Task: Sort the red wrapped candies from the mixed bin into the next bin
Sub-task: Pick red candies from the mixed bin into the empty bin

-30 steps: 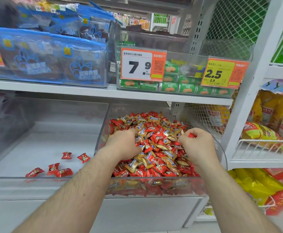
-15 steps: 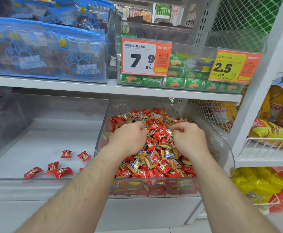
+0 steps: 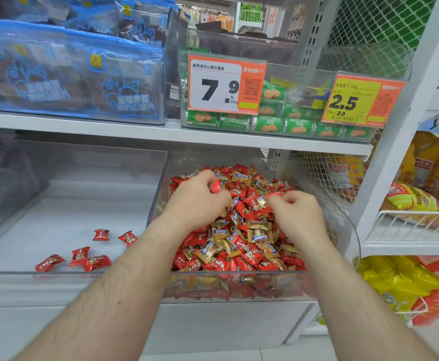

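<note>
A clear mixed bin [image 3: 239, 290] on the lower shelf holds a heap of red and gold wrapped candies [image 3: 241, 246]. My left hand [image 3: 197, 201] is over the heap's left side, its fingers curled round a red candy [image 3: 215, 185]. My right hand [image 3: 295, 213] is over the right side and pinches another red candy [image 3: 273, 194] at its fingertips. The neighbouring clear bin [image 3: 56, 276] to the left holds several red candies [image 3: 89, 259] near its front.
The white shelf [image 3: 161, 134] just above carries blue bags [image 3: 69, 76] and a clear box of green packets [image 3: 278, 123] with two price tags. A white upright post [image 3: 395, 157] and wire baskets [image 3: 416, 225] of yellow bags stand to the right.
Both hands rose slightly from the heap. A red candy now shows in the left hand's fingers, and the right hand has pulled one up at its fingertips.
</note>
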The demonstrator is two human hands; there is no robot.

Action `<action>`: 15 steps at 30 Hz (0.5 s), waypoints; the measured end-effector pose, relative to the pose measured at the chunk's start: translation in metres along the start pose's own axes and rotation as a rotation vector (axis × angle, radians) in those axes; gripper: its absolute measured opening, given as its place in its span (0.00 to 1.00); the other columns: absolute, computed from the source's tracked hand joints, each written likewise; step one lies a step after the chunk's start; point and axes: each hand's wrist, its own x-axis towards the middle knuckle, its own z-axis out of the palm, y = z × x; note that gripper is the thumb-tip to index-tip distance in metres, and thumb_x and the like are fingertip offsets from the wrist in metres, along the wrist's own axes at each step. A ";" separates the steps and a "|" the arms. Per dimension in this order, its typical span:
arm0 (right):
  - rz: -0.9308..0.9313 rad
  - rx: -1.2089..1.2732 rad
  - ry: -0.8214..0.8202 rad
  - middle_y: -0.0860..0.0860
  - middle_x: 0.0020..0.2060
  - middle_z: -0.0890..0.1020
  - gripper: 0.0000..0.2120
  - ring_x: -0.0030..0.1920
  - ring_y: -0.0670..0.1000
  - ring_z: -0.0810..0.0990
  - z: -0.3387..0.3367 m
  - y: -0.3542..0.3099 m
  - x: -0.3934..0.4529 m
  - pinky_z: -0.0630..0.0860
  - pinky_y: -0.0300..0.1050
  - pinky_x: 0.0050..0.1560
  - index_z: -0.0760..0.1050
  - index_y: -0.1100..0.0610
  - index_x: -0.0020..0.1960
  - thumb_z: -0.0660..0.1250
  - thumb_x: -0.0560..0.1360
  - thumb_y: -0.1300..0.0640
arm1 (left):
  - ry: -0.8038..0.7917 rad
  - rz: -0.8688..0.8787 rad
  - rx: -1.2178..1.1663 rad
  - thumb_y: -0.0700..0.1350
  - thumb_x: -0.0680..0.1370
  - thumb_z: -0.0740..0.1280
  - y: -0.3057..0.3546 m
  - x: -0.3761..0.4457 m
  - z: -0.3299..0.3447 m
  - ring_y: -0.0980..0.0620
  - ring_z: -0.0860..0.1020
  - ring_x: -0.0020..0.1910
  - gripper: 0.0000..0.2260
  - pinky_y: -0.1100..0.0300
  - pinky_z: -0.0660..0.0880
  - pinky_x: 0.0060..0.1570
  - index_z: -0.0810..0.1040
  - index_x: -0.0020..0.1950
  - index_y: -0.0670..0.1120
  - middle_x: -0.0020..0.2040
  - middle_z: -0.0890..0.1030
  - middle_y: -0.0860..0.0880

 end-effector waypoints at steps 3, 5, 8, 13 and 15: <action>0.088 0.275 0.092 0.44 0.19 0.61 0.18 0.27 0.50 0.61 -0.008 -0.002 -0.001 0.60 0.43 0.33 0.61 0.53 0.26 0.69 0.66 0.59 | 0.063 -0.074 -0.167 0.45 0.74 0.63 0.005 -0.003 -0.016 0.48 0.70 0.30 0.06 0.57 0.66 0.33 0.74 0.40 0.45 0.27 0.73 0.53; 0.127 0.355 0.077 0.46 0.21 0.65 0.15 0.23 0.47 0.65 -0.010 -0.001 0.000 0.61 0.43 0.32 0.63 0.54 0.29 0.66 0.66 0.66 | 0.031 -0.077 -0.116 0.42 0.75 0.61 0.005 -0.006 -0.023 0.49 0.73 0.30 0.08 0.59 0.70 0.33 0.77 0.39 0.49 0.30 0.76 0.53; 0.092 0.247 0.000 0.51 0.34 0.79 0.07 0.30 0.47 0.76 -0.007 -0.001 0.001 0.66 0.44 0.32 0.71 0.55 0.42 0.61 0.71 0.66 | -0.095 -0.026 0.247 0.43 0.79 0.60 0.004 -0.011 -0.025 0.50 0.78 0.39 0.09 0.59 0.73 0.37 0.80 0.46 0.52 0.43 0.79 0.53; -0.103 -0.280 -0.163 0.45 0.41 0.81 0.08 0.36 0.48 0.80 0.008 -0.006 0.000 0.77 0.45 0.40 0.77 0.44 0.54 0.64 0.76 0.52 | -0.227 -0.044 0.652 0.52 0.77 0.68 0.000 -0.015 -0.016 0.47 0.79 0.50 0.13 0.55 0.77 0.48 0.79 0.58 0.47 0.52 0.81 0.48; -0.122 -0.422 -0.175 0.47 0.47 0.83 0.16 0.45 0.52 0.82 0.017 -0.009 -0.001 0.79 0.47 0.47 0.77 0.42 0.61 0.66 0.74 0.52 | -0.246 -0.055 0.739 0.51 0.76 0.70 -0.006 -0.013 -0.009 0.47 0.80 0.51 0.16 0.55 0.78 0.48 0.78 0.62 0.47 0.54 0.81 0.48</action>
